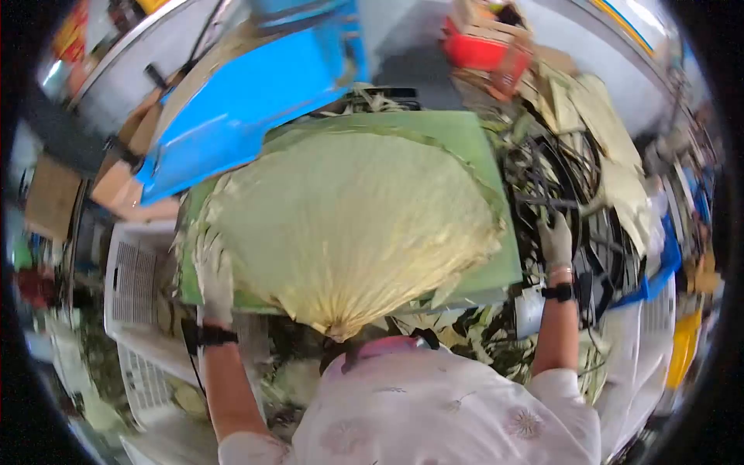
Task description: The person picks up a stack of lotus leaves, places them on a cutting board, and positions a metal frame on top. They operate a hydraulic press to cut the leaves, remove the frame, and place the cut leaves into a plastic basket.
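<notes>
A large fan-shaped dried leaf (349, 209), pale green with yellowish pleats gathering to a point near my body, lies over a green board (496, 263). It looks like a folded lotus leaf; darker leaf edges show beneath its far rim. My left hand (213, 271), in a pale glove, rests flat on the leaf's left edge with fingers stretched out. Off the board's right side, my gloved right hand (555, 240) has its fingers curled by a dark, bar-like thing (546, 201). What it grips there is blurred and I cannot make it out.
A blue plastic piece (248, 108) overhangs the board's far left corner. White crates (139, 271) stand at the left. Black round frames (612, 240) and leaf scraps (511, 132) crowd the right. A red container (484, 50) sits behind.
</notes>
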The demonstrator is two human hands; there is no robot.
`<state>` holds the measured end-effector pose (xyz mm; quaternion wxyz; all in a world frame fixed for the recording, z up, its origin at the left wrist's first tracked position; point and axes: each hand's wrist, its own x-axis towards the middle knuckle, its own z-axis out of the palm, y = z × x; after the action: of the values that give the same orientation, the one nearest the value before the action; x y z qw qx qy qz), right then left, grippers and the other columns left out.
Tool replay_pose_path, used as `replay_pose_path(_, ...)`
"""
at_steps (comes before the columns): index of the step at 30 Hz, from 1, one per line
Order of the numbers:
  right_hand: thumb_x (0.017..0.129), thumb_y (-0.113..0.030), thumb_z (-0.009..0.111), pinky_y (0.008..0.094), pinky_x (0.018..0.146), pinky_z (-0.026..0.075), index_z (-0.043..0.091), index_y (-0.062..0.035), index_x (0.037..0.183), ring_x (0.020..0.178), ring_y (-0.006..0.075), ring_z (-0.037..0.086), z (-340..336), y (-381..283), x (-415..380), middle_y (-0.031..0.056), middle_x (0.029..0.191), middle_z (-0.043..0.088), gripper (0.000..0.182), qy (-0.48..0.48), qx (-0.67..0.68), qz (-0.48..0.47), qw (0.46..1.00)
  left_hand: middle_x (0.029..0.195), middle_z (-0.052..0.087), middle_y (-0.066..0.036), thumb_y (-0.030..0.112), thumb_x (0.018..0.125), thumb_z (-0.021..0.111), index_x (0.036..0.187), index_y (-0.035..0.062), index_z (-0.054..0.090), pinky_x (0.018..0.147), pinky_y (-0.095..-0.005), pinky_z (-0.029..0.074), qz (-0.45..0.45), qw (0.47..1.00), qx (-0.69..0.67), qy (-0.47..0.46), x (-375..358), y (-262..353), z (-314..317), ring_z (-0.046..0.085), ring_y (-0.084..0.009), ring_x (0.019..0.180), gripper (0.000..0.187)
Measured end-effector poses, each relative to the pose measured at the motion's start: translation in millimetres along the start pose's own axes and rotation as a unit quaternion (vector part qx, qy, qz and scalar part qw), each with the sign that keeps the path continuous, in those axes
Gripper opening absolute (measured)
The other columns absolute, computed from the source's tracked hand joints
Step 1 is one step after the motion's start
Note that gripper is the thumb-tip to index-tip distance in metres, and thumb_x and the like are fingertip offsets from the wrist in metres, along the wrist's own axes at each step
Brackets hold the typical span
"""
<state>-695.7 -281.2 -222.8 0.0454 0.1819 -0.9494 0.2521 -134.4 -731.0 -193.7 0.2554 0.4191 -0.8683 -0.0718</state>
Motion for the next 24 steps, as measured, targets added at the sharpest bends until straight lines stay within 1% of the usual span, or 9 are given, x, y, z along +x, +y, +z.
replay_pose_path(2,0.091,-0.03,0.069,0.0461,0.098,0.049,0.056,0.0031,0.133,0.118,0.0443,0.06,8.9,0.5,6.1,0.0281,0.123,0.065,0.055,0.022,-0.057,0.034,0.998,0.149,0.05,-0.015,0.017,0.096,0.051,0.138,0.005,0.056,0.121,-0.0484,0.022,0.064,0.998,0.005,0.005,0.3,-4.0,-1.3,0.038,-0.0345,0.142,0.044)
replay_pose_path(6,0.091,-0.015,0.069,0.0369,0.086,0.05,0.067,0.0052,0.12,0.092,0.0277,0.067,-11.2,11.5,25.8,0.0171,0.105,0.074,0.036,-0.034,0.201,0.065,0.977,0.148,0.049,-0.016,0.017,0.096,0.051,0.141,0.0046,0.053,0.122,-0.0485,0.021,0.008,0.999,-0.015,0.029,0.4,12.0,-6.6,0.04,-0.0341,0.142,0.046)
replay_pose_path(8,0.091,-0.011,0.068,0.0335,0.08,0.051,0.07,0.006,0.114,0.084,0.0182,0.065,-37.1,11.7,34.8,0.013,0.1,0.075,0.028,0.013,0.031,0.033,0.999,0.148,0.049,-0.018,0.019,0.097,0.053,0.146,0.0044,0.046,0.122,-0.0499,0.02,-0.04,0.997,-0.058,0.041,1.8,19.8,-8.9,0.041,-0.0348,0.141,0.052)
replay_pose_path(9,0.089,-0.012,0.067,0.0319,0.075,0.051,0.072,0.005,0.109,0.08,0.016,0.066,-46.8,5.4,31.3,0.0084,0.09,0.074,0.026,0.029,0.121,0.008,0.992,0.148,0.049,-0.018,0.019,0.097,0.053,0.146,0.0044,0.046,0.122,-0.0499,0.02,-0.054,0.995,-0.058,0.051,1.0,15.8,-6.3,0.041,-0.0348,0.141,0.052)
replay_pose_path(11,0.091,-0.006,0.065,0.0284,0.077,0.051,0.07,0.0041,0.116,0.085,0.0139,0.065,-56.6,14.0,41.2,0.0055,0.098,0.073,0.027,-0.014,0.32,0.004,0.947,0.149,0.048,-0.019,0.021,0.099,0.054,0.15,0.0035,0.04,0.122,-0.0522,0.019,-0.047,0.996,-0.047,0.053,-2.8,6.9,2.7,0.041,-0.0365,0.141,0.056)
replay_pose_path(15,0.092,0.0,0.062,0.0261,0.079,0.05,0.069,0.0036,0.118,0.09,0.0131,0.064,-101.3,-118.2,-3.6,0.0038,0.105,0.071,0.026,0.001,0.252,-0.113,0.961,0.147,0.049,-0.019,0.023,0.098,0.057,0.151,0.0019,0.035,0.121,-0.0559,0.018,-0.039,0.991,-0.112,0.061,-2.8,8.1,0.9,0.044,-0.0363,0.138,0.061)
replay_pose_path(17,0.091,-0.001,0.064,0.0261,0.078,0.049,0.068,0.0056,0.113,0.09,0.0121,0.061,-108.3,-195.9,-29.3,0.0038,0.102,0.07,0.022,-0.117,0.165,-0.221,0.954,0.146,0.05,-0.018,0.022,0.097,0.058,0.152,0.0025,0.033,0.121,-0.0561,0.018,-0.041,0.993,-0.103,0.036,-1.7,8.7,-3.2,0.044,-0.0364,0.138,0.064)
replay_pose_path(23,0.08,-0.016,0.078,0.0407,0.076,0.051,0.071,-0.0008,0.099,0.082,0.0333,0.067,-39.9,-357.4,-78.8,0.016,0.092,0.071,0.025,-0.158,0.133,-0.531,0.822,0.14,0.056,-0.017,0.016,0.093,0.062,0.158,0.0018,0.02,0.12,-0.0548,0.023,-0.061,0.987,-0.149,0.026,-4.6,7.1,-6.6,0.053,-0.0382,0.129,0.078)
replay_pose_path(24,0.08,-0.019,0.078,0.0416,0.077,0.051,0.071,-0.0012,0.098,0.084,0.0338,0.067,-25.5,-373.2,-82.1,0.0152,0.093,0.072,0.026,-0.178,0.129,-0.539,0.813,0.136,0.058,-0.019,0.014,0.092,0.063,0.157,-0.0011,0.02,0.119,-0.0538,0.026,-0.042,0.978,-0.189,0.084,-4.1,11.8,-7.0,0.056,-0.0383,0.125,0.08)
